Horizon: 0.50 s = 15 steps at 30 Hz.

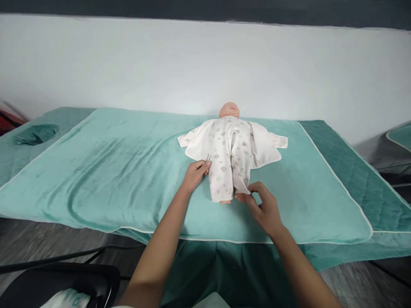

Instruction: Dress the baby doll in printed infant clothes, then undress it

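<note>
A baby doll (pixel 229 110) lies on its back on a green bed cover, its head toward the wall. Patterned white baby pants (pixel 221 164) lie over its body and legs, with the feet peeking out below. Beneath them a white baby shirt (pixel 267 147) is spread open, both sleeves stretched out sideways. At the doll's leg on the left, my left hand (pixel 196 173) has its fingertips closed on the edge of the pants. My right hand (pixel 263 206) pinches the hem of the other pant leg, lifting that corner slightly near the foot.
The bed cover (pixel 105 171) has wrinkles on the left side. A face hole (pixel 35 134) opens at the bed's left end. A black chair (pixel 105 273) with a white package (pixel 69 298) on it stands at lower left. A white wall (pixel 160 64) rises behind the bed.
</note>
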Available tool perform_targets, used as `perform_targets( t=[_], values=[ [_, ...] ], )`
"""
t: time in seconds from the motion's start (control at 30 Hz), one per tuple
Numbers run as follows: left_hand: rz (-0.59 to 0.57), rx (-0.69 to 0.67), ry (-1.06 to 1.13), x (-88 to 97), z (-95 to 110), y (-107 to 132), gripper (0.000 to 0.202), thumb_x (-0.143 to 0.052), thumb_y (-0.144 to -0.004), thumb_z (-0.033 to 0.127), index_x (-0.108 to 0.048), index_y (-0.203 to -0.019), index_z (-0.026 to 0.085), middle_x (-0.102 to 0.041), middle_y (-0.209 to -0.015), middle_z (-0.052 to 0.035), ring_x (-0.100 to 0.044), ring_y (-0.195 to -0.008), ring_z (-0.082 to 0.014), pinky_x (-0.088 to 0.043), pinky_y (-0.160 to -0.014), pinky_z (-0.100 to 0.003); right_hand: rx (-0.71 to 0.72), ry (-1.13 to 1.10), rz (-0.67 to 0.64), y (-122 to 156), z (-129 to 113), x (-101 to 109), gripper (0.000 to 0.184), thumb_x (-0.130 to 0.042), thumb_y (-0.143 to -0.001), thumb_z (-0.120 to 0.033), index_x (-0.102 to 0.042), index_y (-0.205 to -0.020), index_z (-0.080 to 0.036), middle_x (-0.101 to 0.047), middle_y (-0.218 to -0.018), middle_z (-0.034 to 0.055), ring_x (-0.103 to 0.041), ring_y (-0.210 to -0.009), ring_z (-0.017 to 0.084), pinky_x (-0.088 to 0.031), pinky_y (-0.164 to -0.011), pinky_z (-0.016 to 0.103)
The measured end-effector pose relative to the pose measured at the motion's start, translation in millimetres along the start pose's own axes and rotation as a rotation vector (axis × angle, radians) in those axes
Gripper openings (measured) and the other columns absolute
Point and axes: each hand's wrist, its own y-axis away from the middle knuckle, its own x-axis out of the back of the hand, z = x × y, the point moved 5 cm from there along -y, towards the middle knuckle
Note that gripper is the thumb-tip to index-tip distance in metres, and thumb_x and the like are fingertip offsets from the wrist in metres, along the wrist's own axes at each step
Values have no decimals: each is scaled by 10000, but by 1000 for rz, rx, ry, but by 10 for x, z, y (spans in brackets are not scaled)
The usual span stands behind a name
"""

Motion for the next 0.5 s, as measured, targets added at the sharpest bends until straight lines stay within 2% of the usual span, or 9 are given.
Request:
perform_targets(
  t=[0.1,0.17,0.27,0.33,0.43,0.5],
  values=[
    [9,-4,17,3,-5,-3,444,-616,-893,493,-543,-592,176,-527,-578,17,-475,-607,-115,-352,-627,-270,19,-63,1,12,-149,117,78,-527,-952,-140,-530,-964,-217,-600,-857,13,-581,-743,143,-459,-671,278],
    [17,-12,21,6,-7,-3,440,-614,-895,497,-554,-600,175,-534,-583,15,-486,-613,-117,-364,-635,-269,38,-17,-1,18,-142,146,80,-520,-961,-139,-532,-982,-215,-601,-855,17,-583,-738,145,-463,-666,282],
    [25,-9,32,10,-9,1,438,-612,-895,501,-563,-605,176,-537,-585,12,-492,-617,-118,-379,-644,-270,99,148,-66,55,-14,88,65,-560,-967,-192,-549,-1028,-210,-610,-870,36,-589,-764,175,-480,-677,315],
    [24,-5,41,10,-8,1,438,-615,-892,500,-561,-602,177,-535,-583,12,-491,-617,-118,-386,-648,-270,150,237,-94,106,73,34,154,-582,-960,-207,-557,-1112,-209,-634,-980,76,-612,-872,215,-510,-736,355],
    [24,-4,49,11,-4,-5,439,-619,-884,510,-567,-600,178,-535,-584,9,-494,-615,-120,-403,-649,-272,201,273,-92,166,109,-16,291,-549,-957,-151,-545,-1239,-223,-627,-1140,119,-614,-1013,249,-534,-811,396],
    [32,1,55,13,-7,-11,438,-622,-875,520,-575,-603,180,-539,-587,6,-498,-614,-122,-413,-647,-274,223,271,-107,164,66,-44,308,-528,-962,-127,-561,-1248,-237,-641,-1119,110,-618,-994,244,-538,-804,398]
  ],
)
